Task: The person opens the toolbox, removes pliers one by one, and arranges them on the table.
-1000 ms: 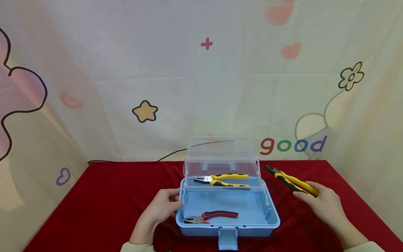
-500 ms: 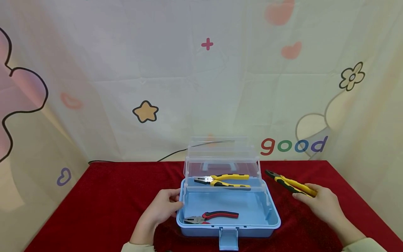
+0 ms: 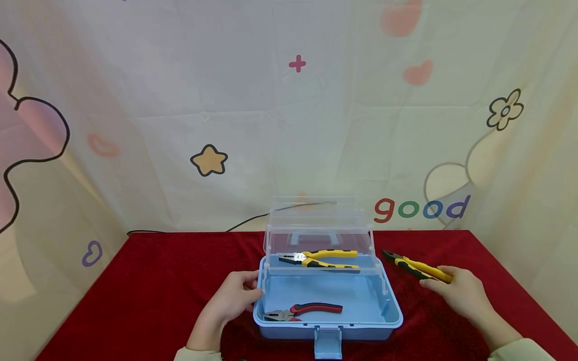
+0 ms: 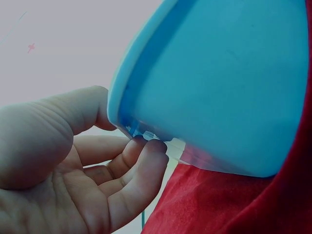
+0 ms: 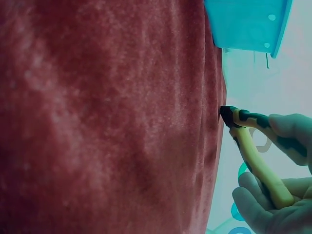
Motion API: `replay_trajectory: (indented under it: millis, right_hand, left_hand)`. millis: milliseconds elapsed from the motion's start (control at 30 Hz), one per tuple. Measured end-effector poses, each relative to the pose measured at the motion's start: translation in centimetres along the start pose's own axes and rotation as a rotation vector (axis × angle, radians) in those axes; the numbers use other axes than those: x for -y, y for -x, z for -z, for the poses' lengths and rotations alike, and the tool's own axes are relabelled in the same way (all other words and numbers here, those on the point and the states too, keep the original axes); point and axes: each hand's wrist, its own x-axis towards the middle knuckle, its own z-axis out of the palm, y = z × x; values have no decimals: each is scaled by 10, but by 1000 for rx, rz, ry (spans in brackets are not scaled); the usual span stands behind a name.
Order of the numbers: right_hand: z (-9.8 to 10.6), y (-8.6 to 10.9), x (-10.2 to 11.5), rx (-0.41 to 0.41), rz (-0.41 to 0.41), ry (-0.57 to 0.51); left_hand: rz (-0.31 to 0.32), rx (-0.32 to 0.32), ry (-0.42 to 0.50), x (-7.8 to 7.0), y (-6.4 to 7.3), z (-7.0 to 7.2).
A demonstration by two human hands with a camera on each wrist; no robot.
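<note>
My left hand point(image 3: 235, 295) grips the left rim of a light-blue toolbox point(image 3: 395, 321), thumb over the edge; the left wrist view shows its fingers curled at the box's side wall point(image 4: 219, 87). To the right of the box, my right hand point(image 3: 465, 292) holds yellow-and-black pliers point(image 3: 417, 266) by the handles, their jaws pointing to the far left, low over the cloth. In the right wrist view the handles point(image 5: 258, 161) are spread between thumb and fingers. Red-and-black pliers point(image 3: 316, 308) lie in the front of the box. A second yellow-and-black pair point(image 3: 334, 253) lies in its raised clear tray.
The toolbox's transparent lid point(image 3: 316, 213) stands open at the back, and its latch point(image 3: 327, 343) hangs down in front. Dark red cloth point(image 3: 171, 281) covers the table. Behind it hangs a patterned curtain point(image 3: 253, 125), with a thin black cable point(image 3: 248, 219) along its foot.
My right hand has lowered the yellow-and-black pliers toward the cloth, their tip sinking most. The left hand and the toolbox have stayed in place.
</note>
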Motion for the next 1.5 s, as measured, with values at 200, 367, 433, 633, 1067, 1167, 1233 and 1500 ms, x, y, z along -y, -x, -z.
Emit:
replay_trajectory:
  millis: [200,367,433,633,1067,1167,1233,1500]
  right_hand:
    - [2,0,0,26,-7,14]
    - [7,-2,5,31,9,45]
    - [8,-2,8,36,11,57]
    - [8,1,14,45,16,93]
    - [-2,3,21,71,-25,95]
    - [-5,4,21,81,-39,98]
    - [-7,5,22,89,-45,99]
    - [-12,8,26,116,-58,104]
  left_hand:
    - [-5,1,1,1,-1,0]
    - [-10,3,5,1,-1,0]
    - [-12,4,7,0,-2,0]
    - [-18,5,23,-1,-2,0]
    - [-4,-1,11,0,-1,0]
    - [-1,-1,8,0,-1,-1]
    - [1,-2,8,0,-1,-1]
    - [11,-6,11,2,-2,-1]
